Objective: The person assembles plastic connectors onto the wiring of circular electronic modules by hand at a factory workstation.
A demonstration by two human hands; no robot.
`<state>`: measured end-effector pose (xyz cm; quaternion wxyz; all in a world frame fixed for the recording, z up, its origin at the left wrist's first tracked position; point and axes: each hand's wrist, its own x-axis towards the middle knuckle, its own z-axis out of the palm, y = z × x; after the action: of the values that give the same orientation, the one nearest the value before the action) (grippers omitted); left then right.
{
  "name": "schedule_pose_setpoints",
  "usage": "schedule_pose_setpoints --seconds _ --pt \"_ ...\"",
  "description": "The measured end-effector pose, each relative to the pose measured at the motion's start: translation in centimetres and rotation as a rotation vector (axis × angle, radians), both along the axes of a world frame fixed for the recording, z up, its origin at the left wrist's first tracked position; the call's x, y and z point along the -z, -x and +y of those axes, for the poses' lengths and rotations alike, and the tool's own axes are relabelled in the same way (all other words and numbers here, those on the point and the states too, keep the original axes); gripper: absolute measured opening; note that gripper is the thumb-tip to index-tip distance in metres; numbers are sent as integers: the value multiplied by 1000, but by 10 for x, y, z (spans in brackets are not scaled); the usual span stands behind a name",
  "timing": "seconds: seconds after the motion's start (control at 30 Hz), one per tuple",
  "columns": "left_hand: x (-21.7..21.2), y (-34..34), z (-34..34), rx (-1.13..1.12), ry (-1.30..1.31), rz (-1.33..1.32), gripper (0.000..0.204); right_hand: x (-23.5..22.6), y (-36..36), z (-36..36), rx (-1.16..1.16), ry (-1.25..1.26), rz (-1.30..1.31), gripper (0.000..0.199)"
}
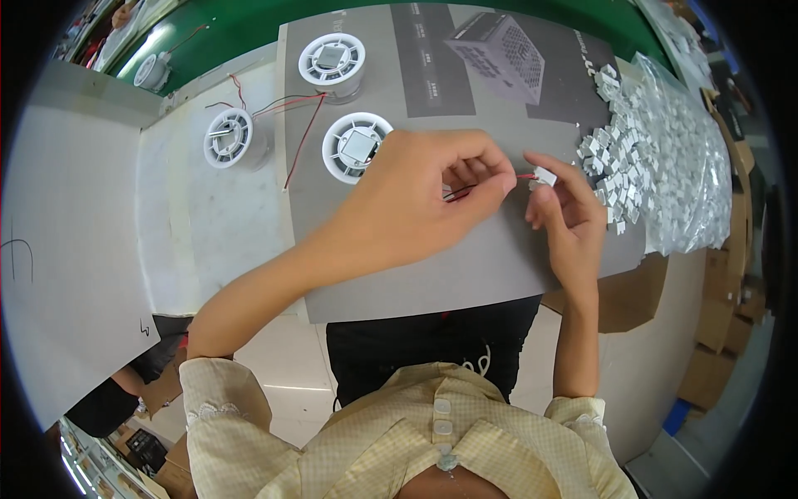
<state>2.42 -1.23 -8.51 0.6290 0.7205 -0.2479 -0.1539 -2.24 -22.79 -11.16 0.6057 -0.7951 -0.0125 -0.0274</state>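
My left hand (pixel 424 187) is closed in a pinch on a pair of thin wires (pixel 459 193), one red and one black. A short red end runs from its fingertips to a small white connector piece (pixel 544 176). Thumb and fingers of my right hand (pixel 575 216) grip that piece; whether the wire is seated in it I cannot tell. Partly behind my left hand stands a white round slotted housing (pixel 334 148) with a square plate in its middle. Another such housing (pixel 309 62) is farther back, with red and black wires (pixel 304 141) beside it.
To the right lie a heap of small white pieces (pixel 611 170) and a clear plastic bag (pixel 686 166) full of them. A third housing (pixel 223 154) with wires stands left of the grey board (pixel 432 279). A fourth (pixel 150 73) is at the far left. Cardboard boxes (pixel 706 366) stand at right.
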Motion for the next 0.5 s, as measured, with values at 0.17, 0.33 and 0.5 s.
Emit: schedule_pose_setpoints --seconds 0.17,0.33,0.5 --pt "-5 -2 -1 -19 118 116 15 -5 7 6 -23 -270 62 41" --pt "-5 0 1 -24 131 97 15 -12 5 16 -24 -291 -29 42" --pt "-5 3 -2 -47 86 17 14 -11 5 10 -23 -323 -227 36"
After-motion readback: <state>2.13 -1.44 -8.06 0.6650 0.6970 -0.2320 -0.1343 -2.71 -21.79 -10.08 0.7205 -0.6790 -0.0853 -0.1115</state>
